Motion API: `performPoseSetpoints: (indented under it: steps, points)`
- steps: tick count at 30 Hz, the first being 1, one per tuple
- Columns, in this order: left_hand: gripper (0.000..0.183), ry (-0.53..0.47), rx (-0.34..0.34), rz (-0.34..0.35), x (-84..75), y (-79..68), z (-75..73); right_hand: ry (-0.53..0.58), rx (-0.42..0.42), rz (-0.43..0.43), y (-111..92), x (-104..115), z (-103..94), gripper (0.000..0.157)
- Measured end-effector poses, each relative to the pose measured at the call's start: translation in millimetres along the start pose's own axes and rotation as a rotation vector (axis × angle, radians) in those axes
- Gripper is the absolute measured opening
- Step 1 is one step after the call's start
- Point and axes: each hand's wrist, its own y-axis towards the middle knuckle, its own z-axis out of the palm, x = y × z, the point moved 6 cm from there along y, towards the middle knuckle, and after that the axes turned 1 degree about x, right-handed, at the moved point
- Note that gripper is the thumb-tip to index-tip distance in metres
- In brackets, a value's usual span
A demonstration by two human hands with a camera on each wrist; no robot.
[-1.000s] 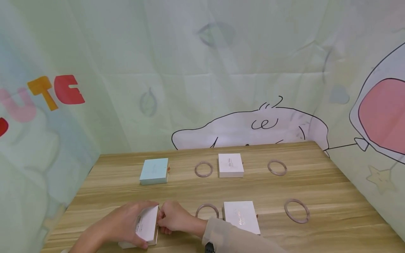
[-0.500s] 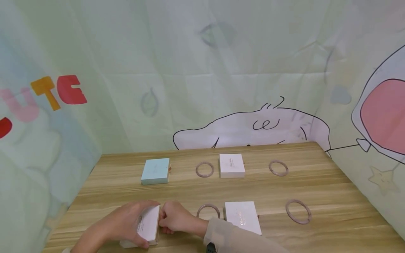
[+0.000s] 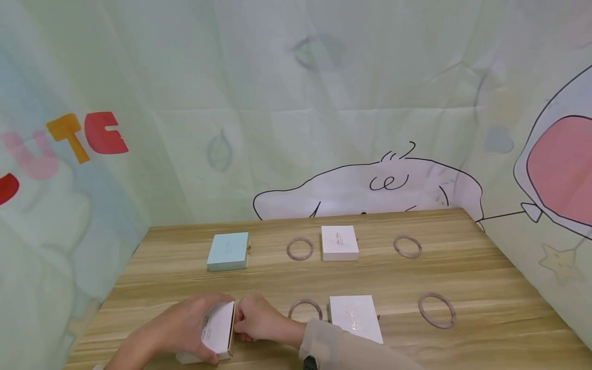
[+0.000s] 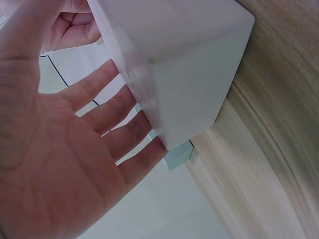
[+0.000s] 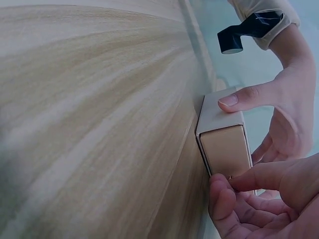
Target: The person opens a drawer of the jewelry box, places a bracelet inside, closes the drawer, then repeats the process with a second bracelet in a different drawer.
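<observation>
At the front left of the table in the head view, my left hand (image 3: 185,324) grips a white drawer box (image 3: 218,329), thumb on its near side and fingers along the far side. The right wrist view looks into its end: a tan inner drawer (image 5: 225,152) sits inside the white sleeve (image 5: 219,110). Right at that end, my right hand (image 3: 261,318) pinches a small pull tab between thumb and index finger; the fingertips mostly hide it. In the left wrist view the box (image 4: 192,59) appears tilted, with the left fingertips (image 4: 142,119) along its edge.
Behind stand a light blue box (image 3: 228,251) and a white box (image 3: 339,241); another white box (image 3: 355,316) lies beyond the right forearm. Several mauve bangles lie around them, including one bangle (image 3: 305,300) near the right wrist. A printed cloth (image 3: 194,144) hangs behind the table.
A narrow dark gap now shows at the right end of the gripped box. Both hands have kept nearly the same place; the whole view has shifted slightly.
</observation>
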Motion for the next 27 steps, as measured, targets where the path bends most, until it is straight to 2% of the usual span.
performPoseSetpoints:
  steps: [18,27]
  points:
    - [0.099,-0.027,0.040,-0.017,1.8,2.2,0.7,-0.088,0.013,-0.015,-2.7,3.4,-4.3,0.033]
    - [0.096,-0.042,0.035,-0.011,1.1,1.7,0.2,-0.129,0.021,-0.023,-3.8,4.0,-4.7,0.033]
